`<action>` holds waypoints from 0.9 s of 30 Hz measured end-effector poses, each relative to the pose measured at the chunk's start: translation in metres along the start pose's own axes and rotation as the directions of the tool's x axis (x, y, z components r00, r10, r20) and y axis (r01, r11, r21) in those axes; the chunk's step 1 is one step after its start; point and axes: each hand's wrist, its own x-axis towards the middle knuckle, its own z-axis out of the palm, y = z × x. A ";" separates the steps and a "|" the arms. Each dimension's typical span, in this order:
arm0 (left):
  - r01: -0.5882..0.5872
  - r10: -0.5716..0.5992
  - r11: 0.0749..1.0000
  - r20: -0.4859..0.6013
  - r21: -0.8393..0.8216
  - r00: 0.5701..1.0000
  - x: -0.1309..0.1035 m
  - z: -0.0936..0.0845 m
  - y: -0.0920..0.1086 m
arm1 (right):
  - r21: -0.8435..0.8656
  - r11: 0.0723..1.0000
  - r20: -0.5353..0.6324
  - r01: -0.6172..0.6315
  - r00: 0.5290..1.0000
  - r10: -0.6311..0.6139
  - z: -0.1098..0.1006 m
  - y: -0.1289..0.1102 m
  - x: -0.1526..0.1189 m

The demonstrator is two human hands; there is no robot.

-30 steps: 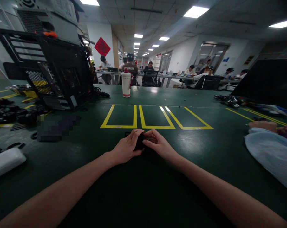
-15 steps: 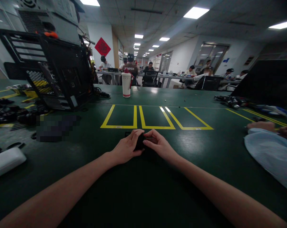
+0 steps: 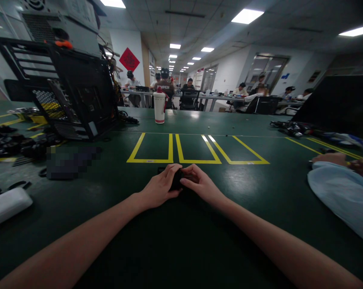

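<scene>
I pinch the small black part (image 3: 177, 179) between my left hand (image 3: 161, 188) and right hand (image 3: 199, 185), fingers closed on it from either side (equally near), just short of the yellow boxes (image 3: 196, 149).

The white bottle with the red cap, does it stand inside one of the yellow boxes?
No, the white bottle stands upright on the green table beyond the yellow boxes.

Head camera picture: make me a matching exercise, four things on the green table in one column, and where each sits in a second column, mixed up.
Things:
1. small black object
2. white bottle
3. black computer case
4. white roll

Places:
A. far left, near edge
B. between the left hand and right hand
C. beyond the yellow boxes, upright
D. back left, opened

Pairs: 1-B, 2-C, 3-D, 4-A
</scene>
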 end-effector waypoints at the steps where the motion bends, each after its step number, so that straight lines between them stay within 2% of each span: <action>1: -0.001 0.001 1.000 -0.001 0.000 1.000 0.000 0.000 0.000 | -0.015 1.000 -0.009 -0.011 1.000 0.011 0.000 0.000 0.000; 6: 0.015 -0.015 1.000 0.021 0.006 1.000 -0.001 0.000 -0.001 | -0.064 0.995 0.010 -0.076 0.997 0.077 -0.004 0.001 0.003; 11: 0.006 -0.006 1.000 0.009 0.016 1.000 0.000 0.001 -0.002 | 0.027 1.000 0.064 0.008 0.998 -0.010 -0.002 0.002 0.002; 15: -0.003 0.003 1.000 -0.004 0.007 1.000 0.000 0.000 -0.001 | 0.069 0.998 0.035 0.009 0.999 -0.012 0.000 0.001 0.000; 19: -0.011 0.011 1.000 -0.002 0.008 1.000 0.000 -0.001 0.000 | 0.020 1.000 -0.024 0.003 1.000 -0.002 -0.001 0.003 0.001; 23: 0.006 -0.006 1.000 0.013 0.015 1.000 0.000 0.000 -0.001 | -0.012 0.998 0.004 -0.058 0.998 0.058 -0.002 0.005 0.002; 27: 0.008 -0.008 1.000 0.017 0.017 1.000 0.000 0.000 -0.002 | 0.061 0.998 0.052 0.021 0.998 -0.024 -0.002 0.007 0.000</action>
